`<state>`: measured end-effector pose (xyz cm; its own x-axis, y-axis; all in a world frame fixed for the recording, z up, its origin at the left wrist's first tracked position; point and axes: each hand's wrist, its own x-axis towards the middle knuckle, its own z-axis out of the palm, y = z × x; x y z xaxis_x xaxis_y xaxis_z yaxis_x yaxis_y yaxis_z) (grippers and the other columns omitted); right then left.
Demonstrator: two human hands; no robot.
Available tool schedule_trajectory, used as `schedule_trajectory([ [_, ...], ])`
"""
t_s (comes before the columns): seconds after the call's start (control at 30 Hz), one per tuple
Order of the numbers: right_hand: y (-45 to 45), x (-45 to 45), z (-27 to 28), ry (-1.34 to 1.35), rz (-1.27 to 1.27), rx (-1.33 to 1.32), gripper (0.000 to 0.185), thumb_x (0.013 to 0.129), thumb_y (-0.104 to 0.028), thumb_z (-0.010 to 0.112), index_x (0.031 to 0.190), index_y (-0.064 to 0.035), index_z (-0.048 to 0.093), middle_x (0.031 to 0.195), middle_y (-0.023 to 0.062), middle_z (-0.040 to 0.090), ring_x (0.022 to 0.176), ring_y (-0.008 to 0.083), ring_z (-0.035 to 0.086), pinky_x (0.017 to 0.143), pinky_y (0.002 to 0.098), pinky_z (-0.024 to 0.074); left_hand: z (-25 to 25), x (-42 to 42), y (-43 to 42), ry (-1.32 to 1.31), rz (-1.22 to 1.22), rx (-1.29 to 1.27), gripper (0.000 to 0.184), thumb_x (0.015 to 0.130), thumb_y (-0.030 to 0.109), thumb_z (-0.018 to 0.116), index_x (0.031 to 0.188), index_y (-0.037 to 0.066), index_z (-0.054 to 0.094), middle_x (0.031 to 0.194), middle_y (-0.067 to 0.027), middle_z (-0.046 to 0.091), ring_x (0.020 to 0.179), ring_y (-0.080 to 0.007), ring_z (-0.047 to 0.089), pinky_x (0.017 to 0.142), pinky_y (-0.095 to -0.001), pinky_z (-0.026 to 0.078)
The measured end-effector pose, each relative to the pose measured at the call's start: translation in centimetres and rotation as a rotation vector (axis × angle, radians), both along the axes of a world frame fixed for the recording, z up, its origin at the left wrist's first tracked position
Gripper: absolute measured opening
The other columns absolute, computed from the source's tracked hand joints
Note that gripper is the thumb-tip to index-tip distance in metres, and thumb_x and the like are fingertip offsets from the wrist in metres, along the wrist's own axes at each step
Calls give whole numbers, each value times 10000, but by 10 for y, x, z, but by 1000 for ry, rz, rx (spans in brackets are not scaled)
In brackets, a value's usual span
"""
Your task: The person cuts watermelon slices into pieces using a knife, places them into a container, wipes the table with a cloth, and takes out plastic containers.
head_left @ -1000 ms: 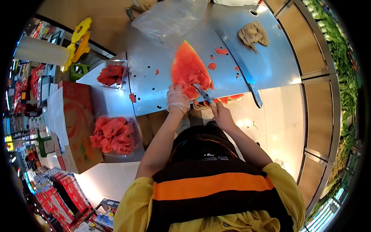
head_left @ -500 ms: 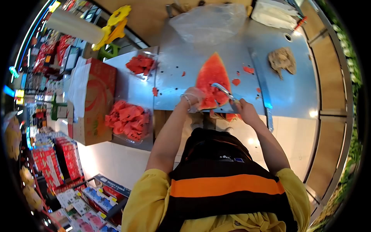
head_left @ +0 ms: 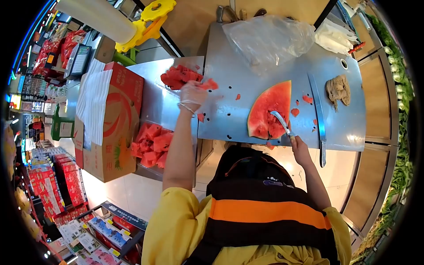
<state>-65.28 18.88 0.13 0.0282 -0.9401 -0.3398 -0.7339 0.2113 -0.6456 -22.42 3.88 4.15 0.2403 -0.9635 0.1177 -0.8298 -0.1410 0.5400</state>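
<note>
Since the earlier frame, the left hand (head_left: 193,96) has moved off the watermelon wedge (head_left: 270,104) and out to the left, while the right hand (head_left: 301,150) has stayed beside it. Biggest is the metal table (head_left: 346,128), with a smaller metal counter (head_left: 154,106) to its left. On the table's far part lies a clear plastic bag (head_left: 269,42). The wedge lies by the near edge, its long axis running away from the person, pointed end far and leaning right, broken flesh at the near end. On the counter are a near pile (head_left: 152,145) and a far pile (head_left: 176,77) of watermelon pieces. Right of the wedge lies a long knife (head_left: 318,110). The right hand is much the nearer to the wedge, fingers closed round the handle of a small knife (head_left: 281,120), its curved blade pointing away and left over the broken flesh. The left hand, gloved, is at the far pile; a chunk (head_left: 210,84) shows blurred by its fingers, and I cannot tell how open they are or whether they hold it
</note>
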Motion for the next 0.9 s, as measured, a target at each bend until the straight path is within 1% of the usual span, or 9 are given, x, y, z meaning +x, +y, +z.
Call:
schedule_trajectory([
  [0.07, 2, 3, 3, -35, -24, 11, 266, 955, -253, 431, 838, -17, 468, 560, 62, 434, 501, 154, 434, 482, 320, 364, -49, 51, -20, -116, -4, -106, 270, 660, 214, 659, 848, 30, 598, 742, -145, 641, 694, -275, 626, 680, -329, 503],
  [0.27, 15, -1, 22, -345, -331, -65, 251, 965, -267, 410, 905, -38, 495, 566, -34, 387, 466, 56, 350, 425, 221, 297, 16, 29, -12, -253, 265, -174, 438, 681, 202, 620, 1073, 20, 552, 1036, -181, 576, 952, -318, 554, 849, -364, 450],
  [0.33, 25, -10, 21, -314, -447, -94, 266, 967, -290, 403, 930, -44, 497, 573, -45, 382, 459, 27, 332, 411, 190, 274, 30, -4, -1, 201, 217, -48, 454, 684, 189, 616, 1112, 58, 541, 1064, -170, 560, 981, -311, 544, 854, -360, 447],
  [0.5, 47, -16, 10, -567, -816, 77, 284, 956, -323, 415, 925, -54, 499, 645, -1, 464, 501, 72, 428, 454, 210, 357, -62, -122, 16, -107, -722, 31, 329, 645, 170, 667, 938, 42, 591, 944, -173, 598, 923, -258, 591, 788, -341, 475],
  [0.57, 58, -8, 13, -606, -869, 116, 291, 956, -320, 418, 930, -42, 503, 667, 16, 497, 520, 85, 451, 473, 225, 380, -61, -166, 8, 423, -299, 724, 349, 611, 163, 692, 898, 6, 569, 885, -177, 611, 841, -283, 620, 720, -339, 496],
  [0.63, 65, 0, 10, -679, -922, 138, 301, 956, -318, 417, 934, -32, 506, 691, 32, 519, 529, 91, 461, 483, 231, 390, -116, -160, -3, 191, -581, 607, 377, 605, 164, 693, 914, -7, 560, 879, -196, 611, 811, -289, 627, 696, -341, 501],
  [0.73, 64, 8, 6, -685, -921, 151, 299, 955, -307, 418, 924, -22, 505, 735, 53, 532, 531, 95, 461, 493, 233, 391, -88, -184, 4, 401, -398, 637, 411, 631, 117, 690, 980, -23, 525, 883, -189, 627, 775, -281, 641, 669, -343, 520],
  [0.8, 60, 8, 12, -775, -906, 117, 285, 952, -288, 430, 916, -15, 504, 727, 50, 529, 524, 90, 453, 487, 233, 381, -87, -183, 5, 1225, -264, 829, 394, 698, 69, 650, 1052, -1, 492, 922, -148, 625, 793, -265, 642, 684, -324, 534],
  [0.9, 63, -10, 18, -798, -870, 75, 257, 945, -258, 445, 906, -12, 505, 716, 43, 528, 517, 86, 452, 477, 233, 371, -89, -187, 2, 1500, -232, 976, 395, 755, -5, 546, 1139, 27, 462, 988, -127, 606, 832, -273, 639, 715, -344, 550],
])
